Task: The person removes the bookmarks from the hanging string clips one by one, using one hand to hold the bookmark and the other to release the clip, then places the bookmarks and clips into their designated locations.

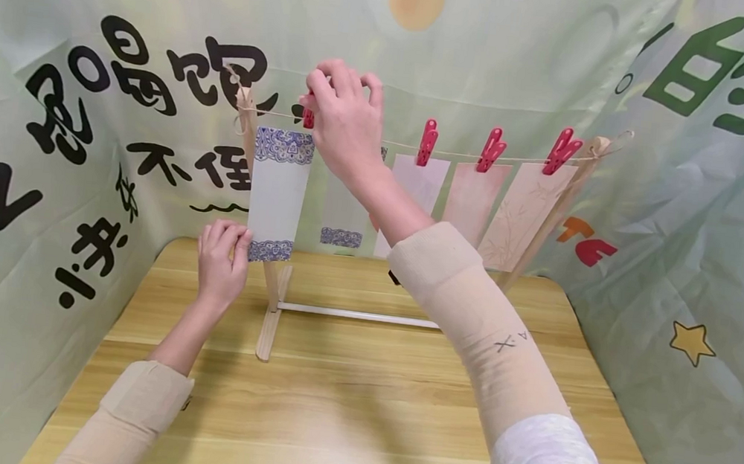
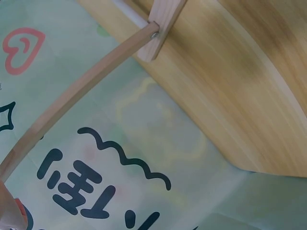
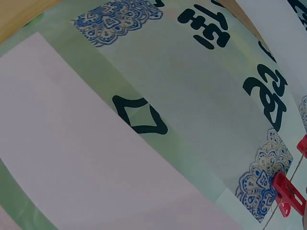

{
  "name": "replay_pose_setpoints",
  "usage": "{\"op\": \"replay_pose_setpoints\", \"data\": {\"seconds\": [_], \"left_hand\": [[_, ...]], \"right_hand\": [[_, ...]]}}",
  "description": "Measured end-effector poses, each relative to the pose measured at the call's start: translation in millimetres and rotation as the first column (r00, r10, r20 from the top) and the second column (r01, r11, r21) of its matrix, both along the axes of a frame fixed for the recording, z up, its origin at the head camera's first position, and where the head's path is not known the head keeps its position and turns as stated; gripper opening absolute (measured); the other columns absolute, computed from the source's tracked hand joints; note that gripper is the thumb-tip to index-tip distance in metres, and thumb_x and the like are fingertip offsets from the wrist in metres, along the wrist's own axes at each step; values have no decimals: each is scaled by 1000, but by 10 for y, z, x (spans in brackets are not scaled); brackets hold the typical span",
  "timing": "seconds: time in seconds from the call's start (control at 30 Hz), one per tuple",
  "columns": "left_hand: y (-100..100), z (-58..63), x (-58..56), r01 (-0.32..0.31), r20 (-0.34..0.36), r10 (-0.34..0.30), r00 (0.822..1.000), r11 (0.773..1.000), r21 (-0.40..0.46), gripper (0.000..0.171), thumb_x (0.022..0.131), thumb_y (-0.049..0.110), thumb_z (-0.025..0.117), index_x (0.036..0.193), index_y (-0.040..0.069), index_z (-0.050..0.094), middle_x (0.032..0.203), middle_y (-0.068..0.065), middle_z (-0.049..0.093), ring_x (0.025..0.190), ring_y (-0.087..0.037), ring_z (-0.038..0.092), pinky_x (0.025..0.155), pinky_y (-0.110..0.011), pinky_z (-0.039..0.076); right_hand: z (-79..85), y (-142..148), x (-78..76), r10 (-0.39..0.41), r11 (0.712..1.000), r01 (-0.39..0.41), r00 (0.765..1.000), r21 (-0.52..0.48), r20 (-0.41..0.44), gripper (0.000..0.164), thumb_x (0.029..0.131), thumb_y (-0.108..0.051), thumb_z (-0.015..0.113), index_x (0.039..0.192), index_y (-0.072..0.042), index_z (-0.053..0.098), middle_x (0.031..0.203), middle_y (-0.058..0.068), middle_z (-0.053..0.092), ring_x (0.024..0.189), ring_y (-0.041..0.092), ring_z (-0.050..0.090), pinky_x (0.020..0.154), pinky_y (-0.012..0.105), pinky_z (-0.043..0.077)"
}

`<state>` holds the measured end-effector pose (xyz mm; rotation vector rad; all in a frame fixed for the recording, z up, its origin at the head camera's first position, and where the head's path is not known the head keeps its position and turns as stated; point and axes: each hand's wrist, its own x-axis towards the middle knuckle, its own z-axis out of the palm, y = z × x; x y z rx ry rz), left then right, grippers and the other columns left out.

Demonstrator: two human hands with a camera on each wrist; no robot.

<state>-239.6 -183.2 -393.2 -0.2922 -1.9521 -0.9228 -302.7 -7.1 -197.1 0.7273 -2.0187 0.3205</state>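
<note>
At the left end of the string, a white paper card (image 1: 277, 200) hangs with blue patterned bands at top and bottom. My right hand (image 1: 349, 121) is raised at the string above this card, its fingertips pinching a red clothespin (image 1: 309, 117). My left hand (image 1: 224, 259) is at the card's lower left edge, fingers bent, seemingly pinching it. Beside it hangs a second blue-patterned card (image 1: 344, 199), partly behind my right hand. In the right wrist view a red clothespin (image 3: 288, 191) grips that card's patterned end; another clothespin (image 3: 302, 144) shows at the edge.
A wooden frame (image 1: 269, 327) with a white crossbar (image 1: 364, 316) carries the string above the wooden table (image 1: 329, 400). Further right hang a lilac card (image 1: 417, 184), a pink card (image 1: 477, 190) and a peach card (image 1: 529, 210), under red clothespins (image 1: 428, 142). Printed cloth (image 1: 498, 42) surrounds the table.
</note>
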Motion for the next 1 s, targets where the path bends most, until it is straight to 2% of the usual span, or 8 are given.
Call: {"op": "replay_pose_setpoints", "data": {"seconds": [0.2, 0.43, 0.63, 1.0], "left_hand": [[-3, -9, -4, 4, -5, -4, 1000, 1000, -9, 14, 88, 5, 55, 81, -7, 58, 86, -22, 54, 82, -37, 44, 80, -45, 31], [5, -17, -11, 2, -10, -2, 1000, 1000, -6, 13, 87, 4, 55, 81, -7, 57, 86, -21, 54, 83, -36, 44, 79, -45, 30], [13, -13, -4, 0, 1, 0, 1000, 1000, -1, 13, 87, 4, 55, 81, -7, 58, 85, -21, 54, 83, -36, 44, 80, -44, 30], [17, -18, -3, -1, -14, 1, 1000, 1000, 1, 10, 87, 1, 55, 80, -7, 58, 84, -21, 54, 82, -36, 44, 79, -45, 30]], "right_hand": [[6, 0, -6, 7, 999, -4, 998, -44, 58, 23, 96, -28, 44, 92, -10, 56, 106, 0, 55, 102, 16, 49, 96, 31, 23], [24, 38, -17, 74, 987, -58, 992, -147, 104, 20, 94, -27, 48, 90, -9, 56, 103, -1, 56, 103, 15, 48, 96, 28, 22], [31, 76, -24, 145, 964, -116, 983, -238, 109, 18, 91, -26, 53, 87, -9, 58, 96, 0, 56, 98, 13, 49, 95, 26, 22], [80, 143, 7, 177, 943, -102, 960, -318, 216, 17, 92, -25, 52, 91, -9, 58, 98, 0, 55, 94, 13, 46, 94, 21, 20]]}}
